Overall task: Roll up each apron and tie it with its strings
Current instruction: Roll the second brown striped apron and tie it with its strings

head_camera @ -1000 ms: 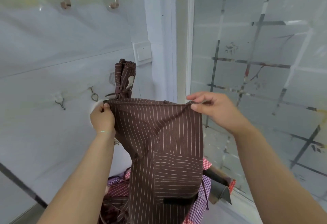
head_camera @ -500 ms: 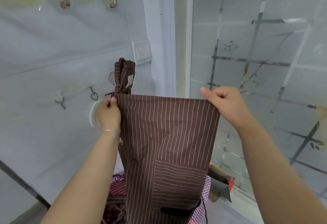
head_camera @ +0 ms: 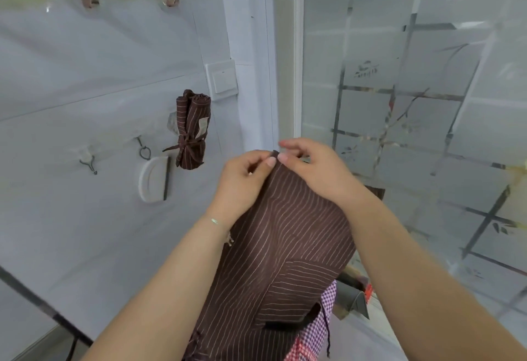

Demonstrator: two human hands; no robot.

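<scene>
A brown pinstriped apron hangs folded lengthwise in front of me, its pocket low down. My left hand and my right hand meet at the top of it and pinch its two upper corners together. On the wall to the left, a second brown striped apron hangs rolled up and tied round with its strings. Red and purple checked cloth shows below, behind the held apron.
The white wall bears several hooks, a white holder and a light switch. A frosted glass door with a grid pattern fills the right. A grey object sits low beside the door.
My hands were apart, holding the apron's top edge stretched wide. They have come together, which has folded the apron in half lengthwise. The view has shifted right.
</scene>
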